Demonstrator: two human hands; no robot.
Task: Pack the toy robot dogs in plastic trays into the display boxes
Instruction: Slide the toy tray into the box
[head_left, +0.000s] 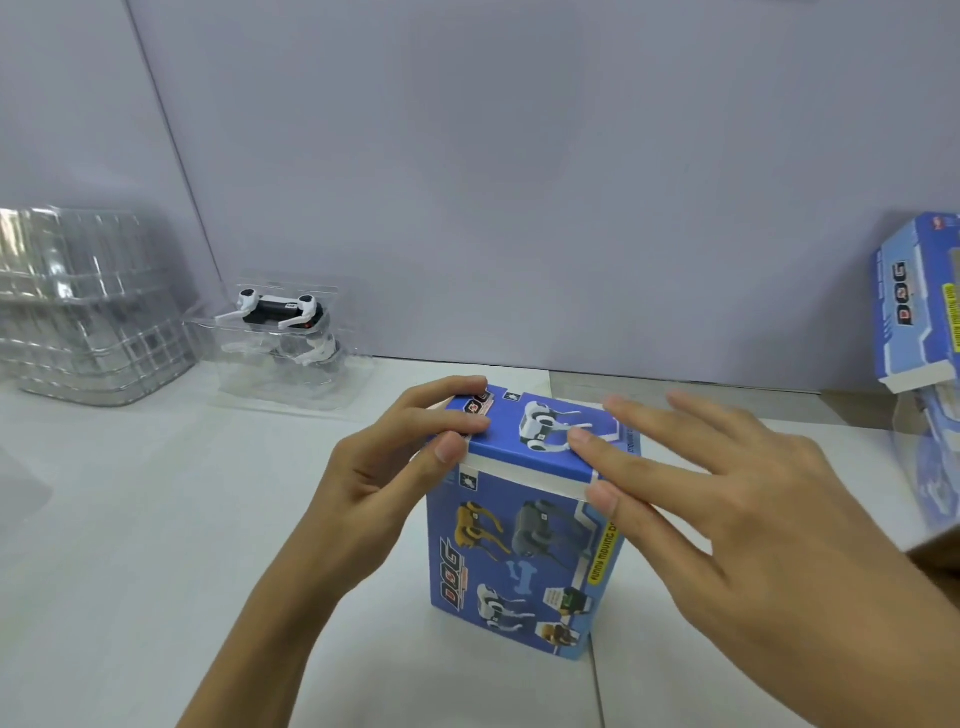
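Observation:
A blue display box (519, 561) printed with robot dogs stands upright on the white table in front of me. Its top flap (524, 431) lies nearly closed, a white edge still showing along the front. My left hand (395, 478) grips the flap's left corner, thumb at the front edge and fingers on top. My right hand (717, 493) lies with straight fingers over the flap's right side, thumb at the front corner. A white and black toy robot dog (280, 312) sits in a clear plastic tray (280, 364) at the back left.
A stack of empty clear trays (88, 312) stands at the far left. Another blue display box (919, 301) tilts at the right edge, above a further clear-fronted box (930, 467). A grey wall (519, 182) closes off the back of the table.

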